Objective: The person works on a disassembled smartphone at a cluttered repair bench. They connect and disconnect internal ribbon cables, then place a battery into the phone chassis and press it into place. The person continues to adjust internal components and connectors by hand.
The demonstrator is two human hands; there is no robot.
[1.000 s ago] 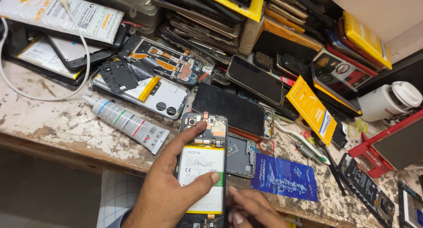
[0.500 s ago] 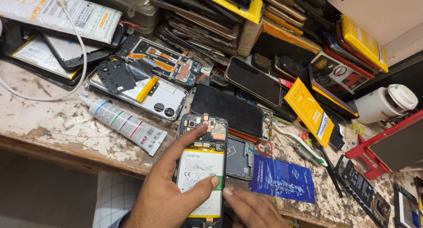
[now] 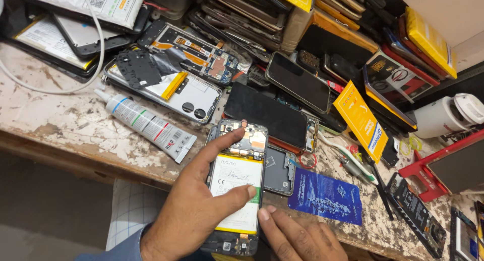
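Since the earlier frames the right hand [image 3: 297,236] has crept up beside the phone [image 3: 236,183], its fingertip now at the battery's lower right edge, while the left hand [image 3: 196,210] keeps its place on top.

Far left on the table [image 3: 55,125], a white cable [image 3: 75,79] loops past a glue tube [image 3: 146,124] lying on its side. Next comes the left hand, open and pressing rather than gripping: forefinger stretched up the phone's left edge toward the camera end, thumb laid across the white battery [image 3: 235,185]. The phone lies back-off at the table's near edge, circuit board showing at the top. Just right of it sits a grey shield plate [image 3: 279,169], then a blue card [image 3: 325,196] (flat, near the edge). The right hand holds nothing; its fingers rest loosely, one tip touching the phone's side.

By the look of it, the step in hand is steadying the opened phone and feeling along the battery. A next move would need the left hand to hold the frame firm while the right works at that edge, gently, since the battery should not be bent.
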